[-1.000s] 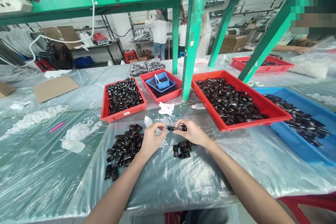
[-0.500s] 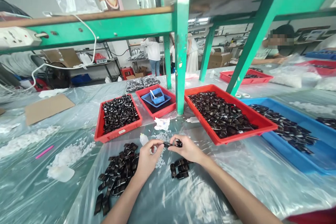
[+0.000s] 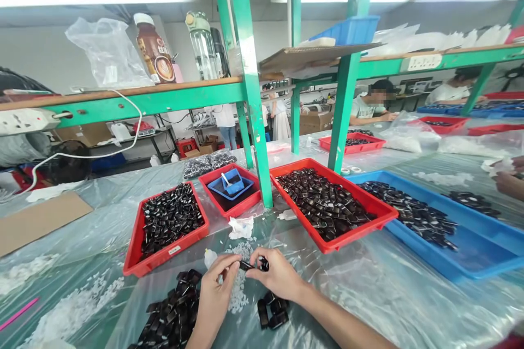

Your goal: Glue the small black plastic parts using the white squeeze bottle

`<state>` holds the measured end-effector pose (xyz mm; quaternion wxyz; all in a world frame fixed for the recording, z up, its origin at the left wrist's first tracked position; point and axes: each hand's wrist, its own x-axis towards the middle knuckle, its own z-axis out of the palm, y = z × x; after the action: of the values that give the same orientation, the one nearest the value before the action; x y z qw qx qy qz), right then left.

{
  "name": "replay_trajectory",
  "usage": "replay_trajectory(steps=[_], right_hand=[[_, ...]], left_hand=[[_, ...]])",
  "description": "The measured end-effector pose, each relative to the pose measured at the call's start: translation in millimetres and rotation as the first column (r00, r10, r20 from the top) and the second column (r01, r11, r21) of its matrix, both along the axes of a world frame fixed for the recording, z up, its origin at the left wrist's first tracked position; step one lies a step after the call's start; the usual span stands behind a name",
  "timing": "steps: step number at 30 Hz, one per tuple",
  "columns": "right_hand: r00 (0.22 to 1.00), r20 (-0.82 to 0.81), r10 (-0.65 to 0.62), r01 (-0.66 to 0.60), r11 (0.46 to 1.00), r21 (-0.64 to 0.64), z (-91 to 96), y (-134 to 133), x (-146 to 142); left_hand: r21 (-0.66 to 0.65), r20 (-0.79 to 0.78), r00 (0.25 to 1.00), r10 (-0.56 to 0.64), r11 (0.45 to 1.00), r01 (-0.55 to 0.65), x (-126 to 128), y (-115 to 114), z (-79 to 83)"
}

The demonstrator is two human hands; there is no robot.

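My left hand (image 3: 216,290) and my right hand (image 3: 278,274) meet over the plastic-covered table (image 3: 388,294), both pinched on one small black part (image 3: 250,265) held between them. Under my left hand lies a loose pile of black parts (image 3: 172,319). A few more black parts (image 3: 271,305) sit in a small group just below my right hand. Small white bits (image 3: 237,283) are scattered on the table between my hands, beside a small white bottle (image 3: 209,256).
Red trays of black parts (image 3: 167,223) (image 3: 327,204) flank a red tray holding a blue dish (image 3: 233,185). A blue tray (image 3: 442,229) stands at right. A green post (image 3: 256,120) rises behind my hands. Other people work at the far tables; someone's hand (image 3: 510,180) shows at right.
The view has tilted upward, so the shelf with bottles now shows and my hands sit lower in the picture. Both hands still hold the small black part between them.
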<state>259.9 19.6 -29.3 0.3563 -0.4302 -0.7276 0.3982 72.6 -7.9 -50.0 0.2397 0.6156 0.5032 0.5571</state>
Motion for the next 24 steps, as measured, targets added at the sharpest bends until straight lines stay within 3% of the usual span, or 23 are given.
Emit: replay_trajectory(steps=[4, 10, 19, 24], right_hand=[[0.999, 0.034, -0.042, 0.043, 0.999, -0.004, 4.1, -1, 1], [0.996, 0.066, -0.063, 0.062, 0.998, 0.009, 10.4, -5, 3], [0.952, -0.303, -0.051, 0.01, 0.991, -0.135, -1.4, -3, -6], [0.916, -0.394, -0.073, 0.014, 0.988, -0.151, -3.5, 2, -3]], left_hand=[[0.005, 0.007, 0.994, 0.11, 0.994, -0.111, -1, 1, -3.0], [0.01, -0.023, 0.997, 0.075, 0.997, -0.075, -3, 2, -1.2], [-0.025, 0.132, 0.987, 0.086, 0.996, -0.084, 1, 4, -10.9], [-0.055, 0.171, 0.985, -0.016, 0.998, 0.026, 5, 2, -13.5]])
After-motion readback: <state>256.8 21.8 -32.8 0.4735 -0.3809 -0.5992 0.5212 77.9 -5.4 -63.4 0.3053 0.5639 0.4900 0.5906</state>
